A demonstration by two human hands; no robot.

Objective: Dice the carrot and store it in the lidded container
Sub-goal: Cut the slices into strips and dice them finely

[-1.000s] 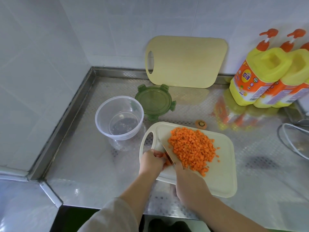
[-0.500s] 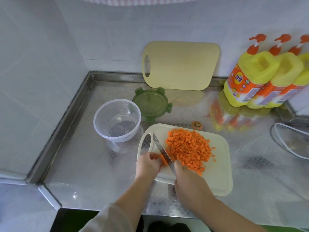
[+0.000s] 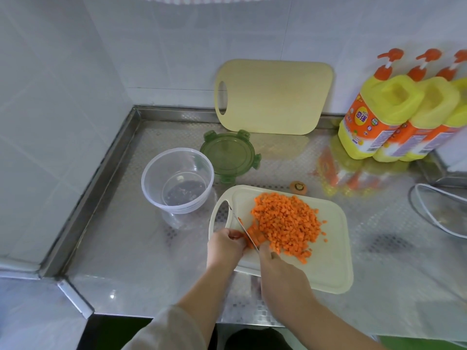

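Right hand [image 3: 283, 276] grips knife [image 3: 242, 226]; left hand [image 3: 225, 246] fingers curled on carrot [image 3: 255, 235]. Bottles [image 3: 374, 122]: orange labels, purple Chinese characters. Board [image 3: 328, 269] near counter [image 3: 131, 253] front edge.

Right hand [image 3: 283, 274] covers the handle of the knife [image 3: 239, 219]; rightmost bottle [image 3: 458, 114] is cropped.

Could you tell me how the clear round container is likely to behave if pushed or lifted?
The container looks like thin clear plastic and is empty, so it is probably light and may slide easily on the steel counter. Its rim is wider than its base, so a push near the top might tip it.
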